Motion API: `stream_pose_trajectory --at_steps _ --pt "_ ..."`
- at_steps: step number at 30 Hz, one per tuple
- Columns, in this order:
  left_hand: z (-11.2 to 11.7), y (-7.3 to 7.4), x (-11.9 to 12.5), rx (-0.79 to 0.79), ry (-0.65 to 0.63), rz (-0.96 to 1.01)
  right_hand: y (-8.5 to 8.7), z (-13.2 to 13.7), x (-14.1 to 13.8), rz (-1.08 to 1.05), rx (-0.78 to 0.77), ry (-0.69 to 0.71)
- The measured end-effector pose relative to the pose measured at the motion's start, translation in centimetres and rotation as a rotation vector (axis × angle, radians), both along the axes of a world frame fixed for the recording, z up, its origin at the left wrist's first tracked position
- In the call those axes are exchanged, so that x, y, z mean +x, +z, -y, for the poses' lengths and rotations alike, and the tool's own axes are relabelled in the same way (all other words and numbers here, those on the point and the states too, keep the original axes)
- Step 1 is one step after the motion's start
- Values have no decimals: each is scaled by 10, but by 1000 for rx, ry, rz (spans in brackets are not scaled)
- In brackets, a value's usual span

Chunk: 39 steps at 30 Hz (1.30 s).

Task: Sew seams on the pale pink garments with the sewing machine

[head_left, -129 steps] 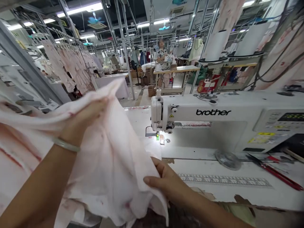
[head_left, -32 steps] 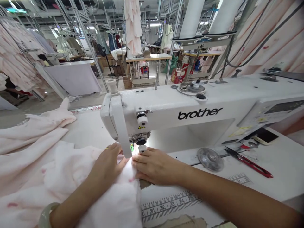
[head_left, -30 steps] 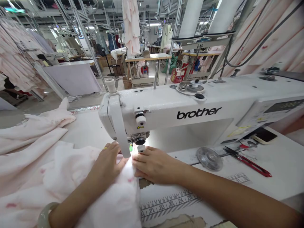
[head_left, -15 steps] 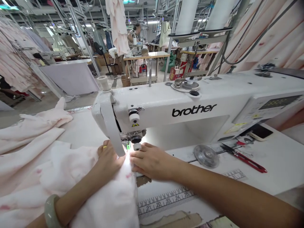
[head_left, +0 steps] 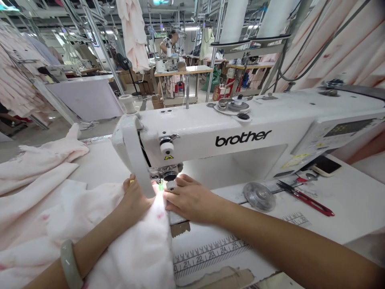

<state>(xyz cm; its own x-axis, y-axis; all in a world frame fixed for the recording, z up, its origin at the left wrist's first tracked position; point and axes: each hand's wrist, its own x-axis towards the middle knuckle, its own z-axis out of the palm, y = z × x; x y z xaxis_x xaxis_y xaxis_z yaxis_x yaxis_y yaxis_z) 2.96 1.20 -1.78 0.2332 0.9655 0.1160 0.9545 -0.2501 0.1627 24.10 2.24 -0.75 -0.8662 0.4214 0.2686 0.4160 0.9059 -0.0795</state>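
Both hands flat, nothing clenched: left hand (head_left: 136, 198) and right hand (head_left: 188, 199) press the pink fabric (head_left: 99, 224) under the sewing machine (head_left: 210, 136) needle. I'd feed evenly, fingertips clear.

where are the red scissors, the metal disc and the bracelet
red scissors (head_left: 313, 199), head view, on a red handle
metal disc (head_left: 259, 196), head view, on its middle
bracelet (head_left: 69, 264), head view, on the band at the left wrist

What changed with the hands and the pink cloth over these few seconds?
A few seconds ago both hands held the pink cloth up in the air. Now it lies on the table, and the left hand and right hand press it flat at the needle of the sewing machine. The red snips and round metal disc stayed where they were.
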Motion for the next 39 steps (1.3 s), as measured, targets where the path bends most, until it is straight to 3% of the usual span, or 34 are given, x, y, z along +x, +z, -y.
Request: stream_pose_trajectory --at_steps 4,9,12,15,17,20,25,28,32,36,39 --pt "-6 -9 -6 1 -24 -11 -3 -1 2 -4 34 -11" --pt "4 11 -15 6 -69 -27 -1 -1 6 -3 42 -28" --pt "27 20 -22 92 -219 -53 3 0 9 -20 67 1" --pt "48 16 -26 87 -394 -108 6 1 9 -13 57 79" --pt "53 11 -25 72 -432 -104 7 2 8 6 34 82" --pt "45 9 -22 41 -409 -28 7 1 7 12 28 -14" --pt "24 23 -23 -138 -346 -23 8 -1 9 -4 20 -56" --pt "29 32 -26 -116 -363 -36 10 -1 12 8 39 13" --pt "64 38 -23 70 -395 -30 11 0 15 8 106 217" --pt "104 22 -12 297 -439 -73 12 7 14 22 200 480" --pt "116 10 -14 388 -406 -51 12 21 8 -22 254 593"
